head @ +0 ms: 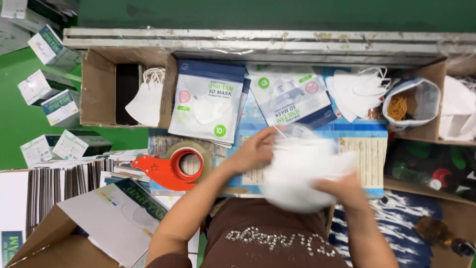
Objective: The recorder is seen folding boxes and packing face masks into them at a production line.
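A blurred stack of white face masks (pixel 302 171) sits between both of my hands, just above my lap. My left hand (pixel 254 150) grips its upper left side. My right hand (pixel 342 191) holds its lower right edge. The masks hover over a blue printed sheet (pixel 369 149) on the work surface. Two flat plastic mask pouches, one (pixel 208 101) on the left and one (pixel 292 97) on the right, lie just beyond my hands.
A red tape dispenser (pixel 171 168) lies left of my left arm. A cardboard box (pixel 99 89) at the back left holds white masks (pixel 146 101). Loose masks (pixel 354 89) and a bag of rubber bands (pixel 409 104) sit at the right. Flattened cartons (pixel 64 181) are stacked at the left.
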